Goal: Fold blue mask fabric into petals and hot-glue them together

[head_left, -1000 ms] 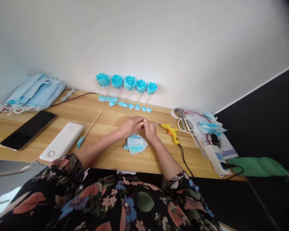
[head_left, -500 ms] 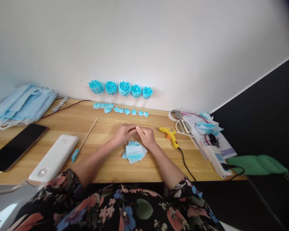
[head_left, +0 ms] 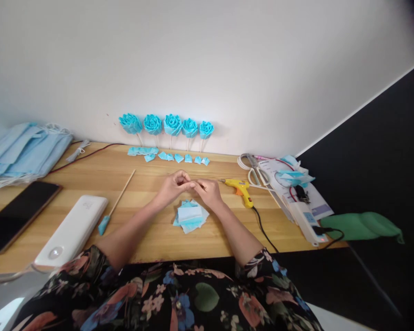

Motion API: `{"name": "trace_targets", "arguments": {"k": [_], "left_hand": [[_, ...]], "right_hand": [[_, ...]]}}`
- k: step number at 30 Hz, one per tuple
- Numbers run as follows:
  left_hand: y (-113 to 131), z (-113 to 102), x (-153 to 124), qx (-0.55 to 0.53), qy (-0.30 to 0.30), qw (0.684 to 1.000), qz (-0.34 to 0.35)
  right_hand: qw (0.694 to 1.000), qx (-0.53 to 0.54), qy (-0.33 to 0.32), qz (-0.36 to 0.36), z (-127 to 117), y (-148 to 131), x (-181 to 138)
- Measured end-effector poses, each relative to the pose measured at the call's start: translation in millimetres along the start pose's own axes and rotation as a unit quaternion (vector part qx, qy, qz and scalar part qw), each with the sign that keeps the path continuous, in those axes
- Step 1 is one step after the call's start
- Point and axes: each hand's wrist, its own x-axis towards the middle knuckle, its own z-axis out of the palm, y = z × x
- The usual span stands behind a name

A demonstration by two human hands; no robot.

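A person's bare hands meet above a wooden table (head_left: 165, 250). The left hand (head_left: 174, 187) is partly curled, its index finger arched and its thumb reaching across to the other hand; the right hand (head_left: 209, 192) is more closely bent, thumb and fingers drawn together at the same spot. Any piece between the fingertips is too small or hidden, so I cannot tell whether either hand has hold of something.

Over the last second, the hands have gone from closely overlapped to meeting mainly at the tips, with the left fingers arched higher. A stack of blue and white squares (head_left: 190, 215), partly covered by the hands at first, now shows more fully on the table, just on the person's side of them. This suggests fine fingertip work, with the stack left alone for now.

The surrounding things lie as they did, though the view has shifted. A yellow glue gun (head_left: 240, 185) lies near the right hand. On the left is a stick (head_left: 123, 189) with a blue tip. Beyond the hands, small folded pieces (head_left: 178, 158) lie in a row before five blue flowers (head_left: 173, 124) leaning on the wall.
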Motion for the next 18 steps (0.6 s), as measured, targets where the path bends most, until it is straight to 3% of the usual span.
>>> {"name": "trace_targets", "arguments": {"k": [18], "left_hand": [[-6.1,-3.8,2.3,0.111,-0.022,0.993,0.024]], "right_hand": [[0.994,-0.097,-0.027,-0.046,-3.9,4.2,3.2]]}}
